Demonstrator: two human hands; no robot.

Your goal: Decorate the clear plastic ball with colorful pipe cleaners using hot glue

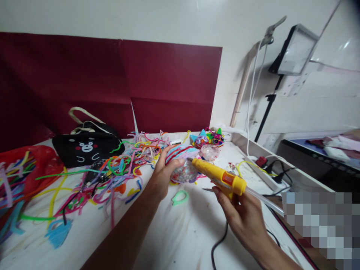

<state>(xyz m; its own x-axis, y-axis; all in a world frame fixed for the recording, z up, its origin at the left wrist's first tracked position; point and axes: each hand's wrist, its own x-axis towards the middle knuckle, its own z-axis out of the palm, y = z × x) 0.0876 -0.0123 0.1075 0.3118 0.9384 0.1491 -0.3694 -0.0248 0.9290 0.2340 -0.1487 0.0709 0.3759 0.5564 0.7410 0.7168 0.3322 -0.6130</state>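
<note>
My left hand (164, 172) is wrapped round the near left side of a rounded craft piece (184, 168), striped pink, red and blue on top with a clear, glittery lower part. In my right hand (242, 213) is a yellow hot glue gun (216, 174), a clear glue stick (266, 200) jutting from its back. The gun's nozzle points left at the piece, close to its surface; whether it touches I cannot tell. A mint-green loop of pipe cleaner (180, 197) lies on the table just in front. Behind the piece sits a clear, lumpy ball (209, 152).
Tangled pipe cleaners (123, 165) cover the table's left, near a black bag (87, 148) and a red plastic bag (46, 163). Colourful cat-eared masks (208, 138) lie at the back. On the right are a power strip (267, 176) and a lamp (295, 50). A black cord (218, 243) crosses the front.
</note>
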